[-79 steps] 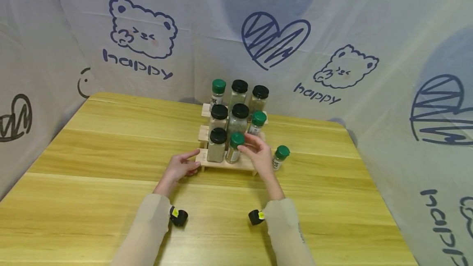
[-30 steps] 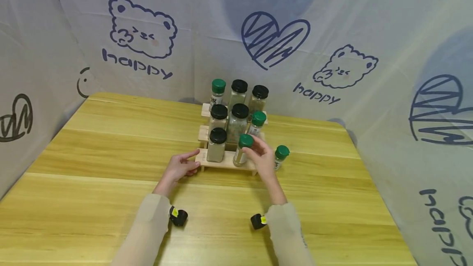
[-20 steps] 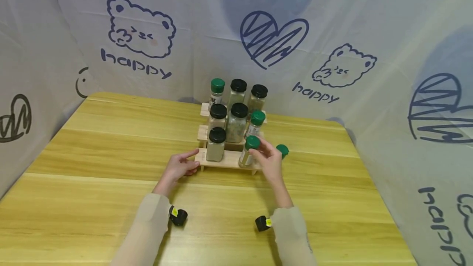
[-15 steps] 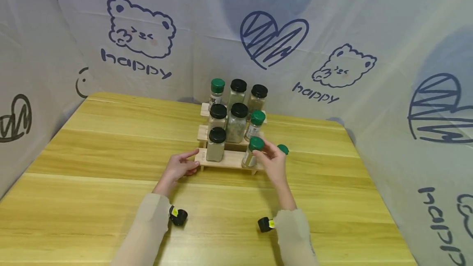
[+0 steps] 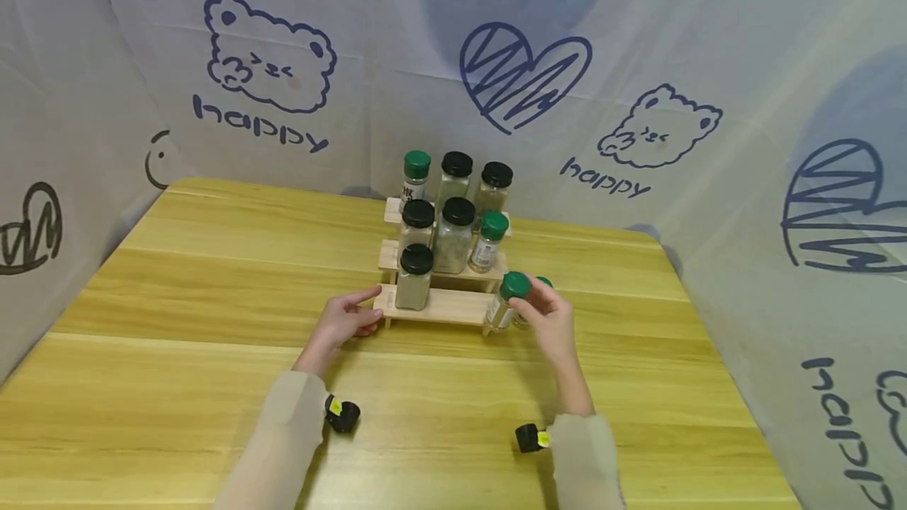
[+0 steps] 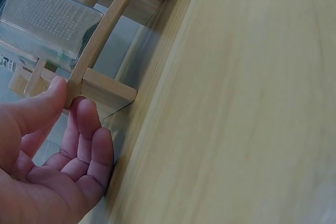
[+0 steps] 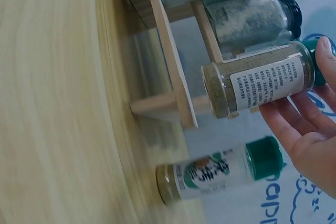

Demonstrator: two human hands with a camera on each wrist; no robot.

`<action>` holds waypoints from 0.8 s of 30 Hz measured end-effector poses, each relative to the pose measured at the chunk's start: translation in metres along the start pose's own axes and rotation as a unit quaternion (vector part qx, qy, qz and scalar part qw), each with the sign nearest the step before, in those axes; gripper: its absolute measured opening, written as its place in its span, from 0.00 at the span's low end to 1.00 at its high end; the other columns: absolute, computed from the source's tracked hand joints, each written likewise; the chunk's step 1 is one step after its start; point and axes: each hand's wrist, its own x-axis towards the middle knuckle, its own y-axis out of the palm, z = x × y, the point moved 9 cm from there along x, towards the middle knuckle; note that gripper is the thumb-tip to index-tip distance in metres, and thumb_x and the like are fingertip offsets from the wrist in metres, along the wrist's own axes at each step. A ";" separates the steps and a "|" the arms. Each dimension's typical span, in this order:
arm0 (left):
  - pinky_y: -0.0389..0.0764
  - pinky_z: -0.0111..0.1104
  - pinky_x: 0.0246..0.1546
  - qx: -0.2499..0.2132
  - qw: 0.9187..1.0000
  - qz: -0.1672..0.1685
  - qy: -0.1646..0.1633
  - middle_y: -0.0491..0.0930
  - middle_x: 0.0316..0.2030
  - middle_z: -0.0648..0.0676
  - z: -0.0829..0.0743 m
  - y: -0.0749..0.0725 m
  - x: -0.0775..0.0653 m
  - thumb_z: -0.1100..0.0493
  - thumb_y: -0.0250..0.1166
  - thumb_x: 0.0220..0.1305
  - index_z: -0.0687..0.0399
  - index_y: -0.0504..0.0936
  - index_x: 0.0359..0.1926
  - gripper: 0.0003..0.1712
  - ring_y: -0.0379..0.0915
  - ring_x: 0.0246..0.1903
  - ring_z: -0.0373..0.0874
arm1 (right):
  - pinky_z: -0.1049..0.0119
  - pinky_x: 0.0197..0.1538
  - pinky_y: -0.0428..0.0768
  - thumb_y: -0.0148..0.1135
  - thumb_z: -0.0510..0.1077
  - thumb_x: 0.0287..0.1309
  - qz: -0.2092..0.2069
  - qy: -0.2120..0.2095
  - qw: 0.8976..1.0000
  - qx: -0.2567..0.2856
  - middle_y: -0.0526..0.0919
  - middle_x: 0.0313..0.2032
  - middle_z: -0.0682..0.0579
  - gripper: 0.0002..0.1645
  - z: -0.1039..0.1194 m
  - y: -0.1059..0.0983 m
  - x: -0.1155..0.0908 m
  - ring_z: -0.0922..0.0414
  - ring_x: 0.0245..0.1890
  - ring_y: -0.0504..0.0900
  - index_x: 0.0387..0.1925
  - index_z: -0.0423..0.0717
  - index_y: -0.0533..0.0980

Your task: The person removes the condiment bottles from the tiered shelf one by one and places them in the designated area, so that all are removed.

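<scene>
Green-capped jar [image 5: 500, 313] has shifted rightward to the rack's [image 5: 453, 306] lower right end, right hand [image 5: 554, 327] pinching it high, likely for clearance. Left hand [image 5: 340, 323] grips the opposite end, presumably bracing; beyond, a second jar [image 7: 210, 173] stands on the table [image 5: 425, 384].

High head view, wrist close-ups — shared rack [image 5: 455, 305]

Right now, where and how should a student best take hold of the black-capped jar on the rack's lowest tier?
Probably grasp the jar around its body just below the cap, from the front right. It stands upright, with bare shelf to its right, another jar behind, and the left hand pinching the shelf's left end.
</scene>
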 end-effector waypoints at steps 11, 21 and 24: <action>0.77 0.30 0.27 -0.003 1.000 -0.002 0.000 0.81 0.31 0.59 -0.001 0.000 -0.002 0.68 0.59 0.58 0.61 0.68 0.59 0.26 0.74 0.23 0.40 | 0.73 0.38 0.77 0.59 0.23 0.47 -0.012 0.013 1.000 -0.008 0.81 0.36 0.61 0.21 -0.004 -0.026 -0.006 0.63 0.35 0.79 0.46 0.22 0.70; 0.77 0.30 0.27 -0.007 1.000 0.000 -0.001 0.80 0.31 0.59 0.000 0.000 -0.002 0.68 0.59 0.58 0.60 0.68 0.59 0.26 0.74 0.23 0.40 | 0.74 0.38 0.77 0.58 0.22 0.47 -0.033 0.005 0.999 0.010 0.82 0.36 0.59 0.20 -0.002 -0.050 -0.012 0.63 0.34 0.79 0.46 0.21 0.69; 0.77 0.30 0.27 -0.009 1.000 0.000 -0.002 0.80 0.30 0.58 0.000 0.001 -0.002 0.68 0.59 0.58 0.60 0.67 0.59 0.26 0.74 0.23 0.40 | 0.74 0.38 0.77 0.57 0.22 0.47 -0.039 0.003 0.999 0.014 0.82 0.36 0.58 0.20 -0.002 -0.060 -0.013 0.63 0.35 0.79 0.46 0.22 0.70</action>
